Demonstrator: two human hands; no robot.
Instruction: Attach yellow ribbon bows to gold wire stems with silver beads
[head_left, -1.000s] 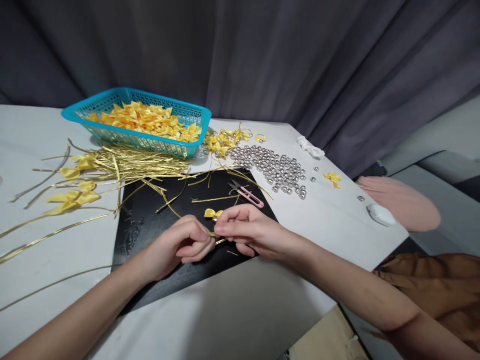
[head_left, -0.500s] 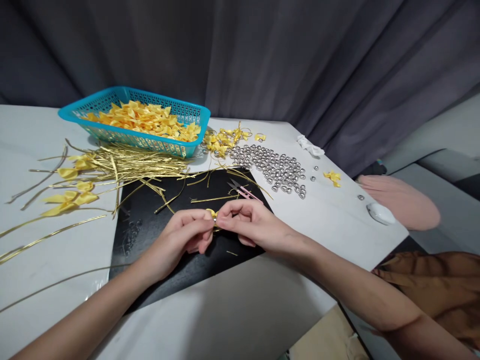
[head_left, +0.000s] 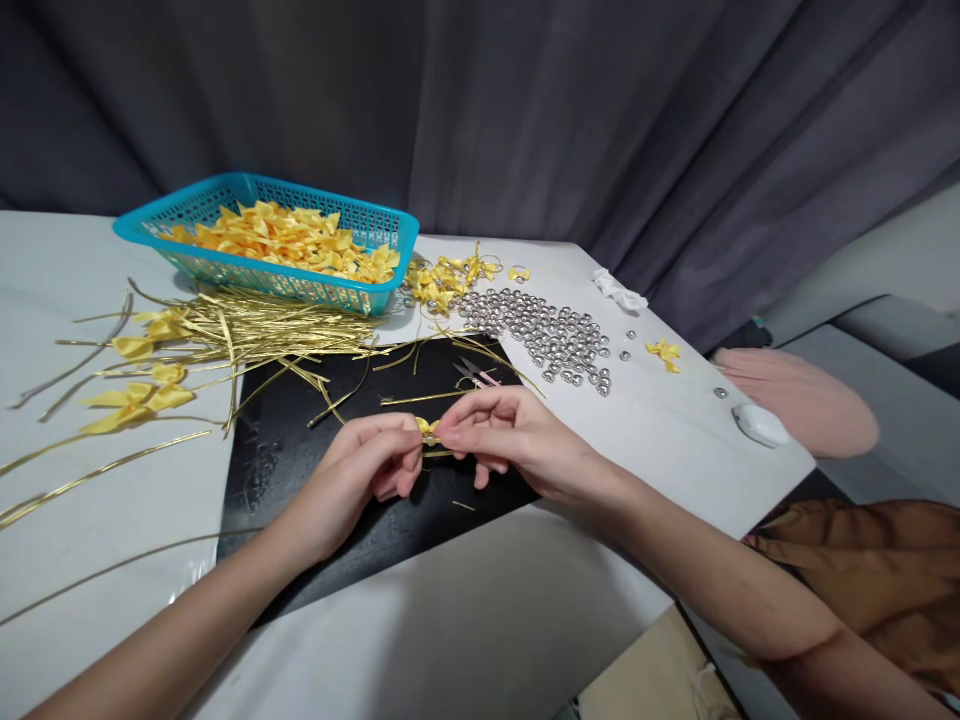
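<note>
A small yellow bow (head_left: 427, 429) sat just below the centre of the frame, pinched between the fingertips of both hands. A short gold wire (head_left: 441, 453) ran under it. The wire's long axis lay nearly level, left to right, from one hand towards the other.

The left hand (head_left: 367, 470) came in from the lower left with thumb and forefinger closed on the bow's left side and the other fingers curled under. The right hand (head_left: 514, 435) came in from the lower right and was clamped on the bow's right side in the same way. The bow lay directly between the two sets of fingertips, and neither hand was clearly nearer to it. Whether the wire was already wound about the bow could not be told.

Both hands hovered over a black mat (head_left: 300, 470) on the white table (head_left: 487, 620). A pair of pink snips (head_left: 480, 374) lay on the mat just above the right hand. A spread of silver beads (head_left: 555, 340) lay farther up and to the right. At mid-left a heap of gold wires (head_left: 262, 328) lay below a blue basket (head_left: 142, 232) full of yellow bows (head_left: 285, 240). A white oval object (head_left: 759, 425) rested near the table's right edge.
</note>
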